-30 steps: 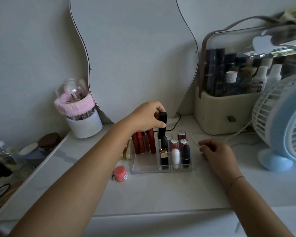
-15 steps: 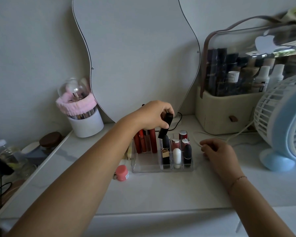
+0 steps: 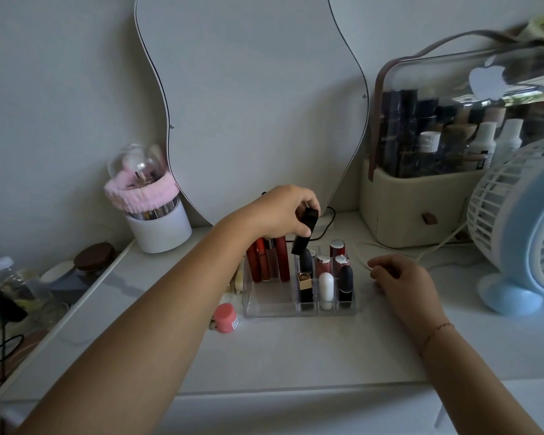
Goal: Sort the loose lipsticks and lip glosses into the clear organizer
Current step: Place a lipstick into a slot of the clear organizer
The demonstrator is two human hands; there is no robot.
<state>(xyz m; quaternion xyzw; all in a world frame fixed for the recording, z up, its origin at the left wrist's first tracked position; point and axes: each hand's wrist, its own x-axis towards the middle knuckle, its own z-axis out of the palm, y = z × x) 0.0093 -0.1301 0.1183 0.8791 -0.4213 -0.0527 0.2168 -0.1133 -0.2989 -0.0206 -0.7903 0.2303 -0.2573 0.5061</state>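
The clear organizer [image 3: 264, 306] stands mid-table. Its wide left bay holds several red lip glosses [image 3: 266, 259] leaning upright; the small cells on the right hold lipsticks, among them a white one [image 3: 326, 287] and a black-and-gold one [image 3: 305, 285]. My left hand [image 3: 283, 215] grips a black square lipstick [image 3: 305, 230], tilted, its lower end just above the back cells. My right hand [image 3: 402, 277] rests on the table right of the organizer, fingers loosely curled, holding nothing. A small pink jar [image 3: 225, 318] sits loose left of the organizer.
A white brush cup with a pink headband [image 3: 157, 221] stands back left. A wavy mirror [image 3: 248, 98] leans on the wall. A cream cosmetics case [image 3: 437, 189] and a blue fan [image 3: 522, 233] crowd the right. A white cable [image 3: 437, 249] runs behind my right hand.
My left hand has tilted the black lipstick from upright to slanted over the back cells. My right hand has stayed where it was.
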